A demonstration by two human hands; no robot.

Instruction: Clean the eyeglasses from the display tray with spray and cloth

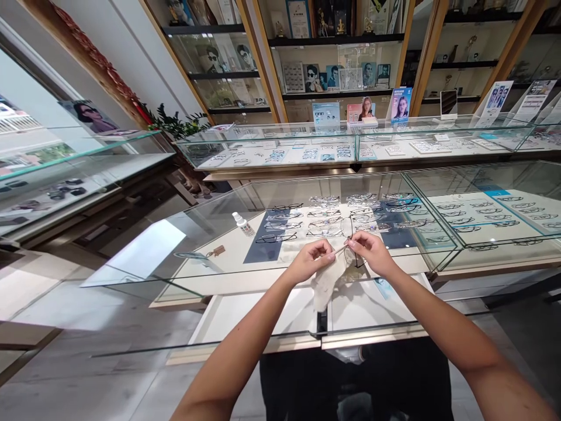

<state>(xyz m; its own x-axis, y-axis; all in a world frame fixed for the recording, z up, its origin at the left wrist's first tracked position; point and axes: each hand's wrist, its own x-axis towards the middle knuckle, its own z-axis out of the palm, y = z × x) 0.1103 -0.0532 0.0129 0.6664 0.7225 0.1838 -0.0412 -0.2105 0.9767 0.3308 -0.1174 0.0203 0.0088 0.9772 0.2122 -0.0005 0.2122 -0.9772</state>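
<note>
The left hand [312,260] has its thumb and fingers closed in a pinch on a beige cloth [326,285], which hangs below. The right hand [370,252] pinches a pair of dark-framed eyeglasses [357,262]; whether its fingertips also grip the cloth cannot be determined. The eyeglasses are located at the near edge of the front glass case [228,237], above two white-lined drawers [263,316]. The front case contains rows of eyeglasses on pale and dark blue panels. The rear glass case [357,143] contains further eyewear; the left-side case [127,169] contains sunglasses [65,190].
</note>
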